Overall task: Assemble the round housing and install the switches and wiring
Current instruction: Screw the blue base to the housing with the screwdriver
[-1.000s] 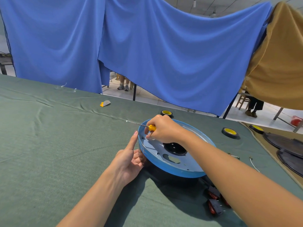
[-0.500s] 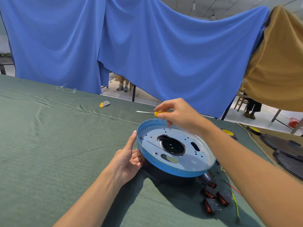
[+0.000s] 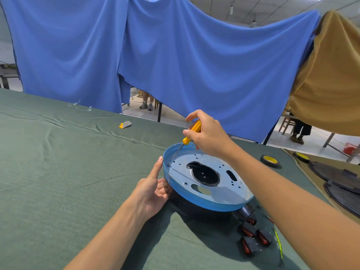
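Observation:
The round housing (image 3: pixel 224 193) is a metal plate with a blue film rim, sitting on a black base on the green cloth. My right hand (image 3: pixel 208 133) grips a yellow-handled screwdriver (image 3: pixel 191 131), whose tip points down at a hole on the plate's left edge. My left hand (image 3: pixel 153 189) rests against the housing's left side, index finger straight up along the rim. Several black switches with red rockers (image 3: pixel 254 236) lie on the cloth right of the housing, beside a yellow-green wire (image 3: pixel 278 243).
A roll of tape with a yellow core (image 3: pixel 270 161) lies at the right, a second one (image 3: pixel 302 157) further back. Dark round covers (image 3: pixel 339 176) lie at the far right. A small yellow-grey tool (image 3: pixel 125 124) sits at the back. Blue curtains hang behind.
My right hand lifted the screwdriver off the plate, swung it round, and now points its tip down at the plate's left edge. My left hand stayed on the housing.

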Available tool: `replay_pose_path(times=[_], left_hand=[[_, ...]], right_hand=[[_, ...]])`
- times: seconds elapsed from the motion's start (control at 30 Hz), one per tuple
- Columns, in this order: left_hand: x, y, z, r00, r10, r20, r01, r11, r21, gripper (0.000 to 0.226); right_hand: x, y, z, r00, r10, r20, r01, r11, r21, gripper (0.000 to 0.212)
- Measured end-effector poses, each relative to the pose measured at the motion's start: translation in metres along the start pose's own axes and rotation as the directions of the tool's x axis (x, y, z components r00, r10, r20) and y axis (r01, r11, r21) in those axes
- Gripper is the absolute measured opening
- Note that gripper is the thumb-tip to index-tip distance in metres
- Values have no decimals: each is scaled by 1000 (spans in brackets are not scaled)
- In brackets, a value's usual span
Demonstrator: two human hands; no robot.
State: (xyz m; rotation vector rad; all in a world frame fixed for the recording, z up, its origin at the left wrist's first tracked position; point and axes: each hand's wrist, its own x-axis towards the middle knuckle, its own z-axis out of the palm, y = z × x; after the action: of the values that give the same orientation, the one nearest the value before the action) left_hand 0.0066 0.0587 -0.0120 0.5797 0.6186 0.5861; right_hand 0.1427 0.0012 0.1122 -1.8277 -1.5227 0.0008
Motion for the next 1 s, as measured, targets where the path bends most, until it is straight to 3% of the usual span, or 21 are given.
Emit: replay_pose_path(times=[0.57, 1.0], left_hand=[[-1, 0, 2, 1000, 8, -24, -8, 1000, -1, 65], [0, 1, 0, 1000, 9, -5, -9, 1000, -4, 72]], right_hand=[[3, -8, 3, 998, -27, 54, 29, 999, -45, 22], [13, -15, 1, 975, -71, 213, 109, 978, -176, 29]])
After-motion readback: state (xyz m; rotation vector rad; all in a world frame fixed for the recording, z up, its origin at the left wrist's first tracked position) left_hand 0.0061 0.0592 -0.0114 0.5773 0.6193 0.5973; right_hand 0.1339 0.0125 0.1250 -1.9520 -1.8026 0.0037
